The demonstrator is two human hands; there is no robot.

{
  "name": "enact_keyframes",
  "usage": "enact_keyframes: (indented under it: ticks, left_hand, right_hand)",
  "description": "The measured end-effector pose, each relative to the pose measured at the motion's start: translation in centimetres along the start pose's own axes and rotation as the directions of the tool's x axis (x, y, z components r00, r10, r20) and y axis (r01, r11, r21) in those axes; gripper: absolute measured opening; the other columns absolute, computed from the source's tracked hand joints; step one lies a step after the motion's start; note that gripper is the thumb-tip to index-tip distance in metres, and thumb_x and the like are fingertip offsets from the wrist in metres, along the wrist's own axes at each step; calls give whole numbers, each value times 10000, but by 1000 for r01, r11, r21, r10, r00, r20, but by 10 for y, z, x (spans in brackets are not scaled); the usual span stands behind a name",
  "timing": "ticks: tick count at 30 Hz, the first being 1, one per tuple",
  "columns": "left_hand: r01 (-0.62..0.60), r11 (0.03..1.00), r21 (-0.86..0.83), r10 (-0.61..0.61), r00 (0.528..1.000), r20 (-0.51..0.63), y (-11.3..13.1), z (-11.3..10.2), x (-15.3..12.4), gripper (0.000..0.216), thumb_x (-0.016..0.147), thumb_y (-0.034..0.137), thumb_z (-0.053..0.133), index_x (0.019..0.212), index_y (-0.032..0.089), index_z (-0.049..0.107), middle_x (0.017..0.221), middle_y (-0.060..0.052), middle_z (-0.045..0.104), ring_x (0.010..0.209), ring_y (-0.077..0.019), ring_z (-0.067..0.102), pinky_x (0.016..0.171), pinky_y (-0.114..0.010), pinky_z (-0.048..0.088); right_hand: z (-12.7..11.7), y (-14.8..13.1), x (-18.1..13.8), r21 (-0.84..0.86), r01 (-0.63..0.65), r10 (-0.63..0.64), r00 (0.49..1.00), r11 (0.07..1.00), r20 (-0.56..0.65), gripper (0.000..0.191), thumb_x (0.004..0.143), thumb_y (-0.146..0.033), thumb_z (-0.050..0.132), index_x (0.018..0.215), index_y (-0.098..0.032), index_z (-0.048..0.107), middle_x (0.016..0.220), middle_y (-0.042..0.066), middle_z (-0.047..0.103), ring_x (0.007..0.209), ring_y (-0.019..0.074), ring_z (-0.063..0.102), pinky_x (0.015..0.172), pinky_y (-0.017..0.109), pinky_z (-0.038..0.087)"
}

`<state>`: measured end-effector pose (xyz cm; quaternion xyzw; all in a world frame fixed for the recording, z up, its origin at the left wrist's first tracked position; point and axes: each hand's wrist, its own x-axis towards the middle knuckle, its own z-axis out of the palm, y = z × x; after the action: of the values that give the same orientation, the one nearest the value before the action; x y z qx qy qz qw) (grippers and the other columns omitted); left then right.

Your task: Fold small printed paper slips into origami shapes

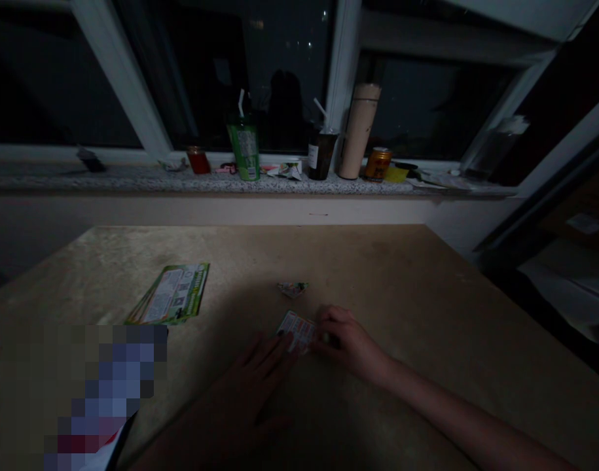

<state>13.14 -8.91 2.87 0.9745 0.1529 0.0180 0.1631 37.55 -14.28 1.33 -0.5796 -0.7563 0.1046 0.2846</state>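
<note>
A small piece of printed paper (296,331) lies on the wooden table between my two hands, turned at an angle. My left hand (262,366) rests palm down with fingers stretched, its fingertips on the paper's lower left edge. At the paper's right edge, the fingers of my right hand (345,340) are curled in a pinch on it; the fingertips are partly hidden in dim light. Just beyond the paper sits a small folded paper triangle (293,288), touched by neither hand.
A fanned stack of green printed leaflets (174,294) lies at the left of the table (378,261), with a blurred-out item nearer me. Along the windowsill (146,182) stand a green cup (245,150), a dark cup (321,156), a tall flask (361,131) and an orange can (378,165).
</note>
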Motion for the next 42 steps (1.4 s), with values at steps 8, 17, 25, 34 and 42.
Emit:
enact_keyframes:
  ticks: [8, 17, 25, 34, 42]
  left_hand:
    - [33, 999, -9, -33, 999, 12, 2, -2, -1, 815, 902, 435, 537, 1497, 263, 7, 1548, -48, 107, 1395, -302, 149, 1114, -519, 192]
    - [38, 999, 4, -38, 998, -40, 2, 7, 3, 766, 911, 433, 527, 1500, 266, 68, 1541, -58, 173, 1386, -304, 197, 1118, -530, 169]
    - [57, 998, 13, -57, 998, -36, 5, 12, 6, 786, 891, 455, 544, 1499, 275, 80, 1546, -60, 160, 1391, -320, 169, 1112, -570, 128]
    - [71, 997, 39, -70, 997, -35, 5, 19, 6, 776, 899, 513, 514, 1500, 254, 97, 1550, -76, 132, 1393, -334, 146, 1107, -582, 124]
    - [104, 994, 44, -103, 995, -9, 6, 23, 5, 804, 896, 534, 496, 1502, 258, 45, 1556, -56, 81, 1398, -335, 104, 1122, -544, 116]
  right_hand:
    - [17, -6, 8, -367, -36, 41, 999, 929, 4, 128, 901, -258, 556, 812, -182, 610, 875, 66, 557, 863, 212, 515, 735, 329, 376]
    - [20, -6, 11, -440, -74, 74, 997, 895, -19, 157, 907, -304, 538, 905, -159, 598, 933, 83, 589, 911, 239, 525, 787, 370, 373]
    - [23, -1, 11, -396, -90, 83, 996, 914, -34, 158, 909, -301, 534, 857, -166, 595, 924, 78, 588, 917, 232, 517, 795, 364, 361]
    - [24, -2, 12, -398, -99, 95, 995, 912, -28, 120, 907, -255, 529, 860, -167, 595, 924, 69, 594, 910, 229, 514, 788, 360, 342]
    - [23, -4, 14, -436, -110, 130, 991, 893, 16, 141, 921, -271, 508, 906, -169, 605, 961, 77, 589, 952, 231, 500, 802, 355, 324]
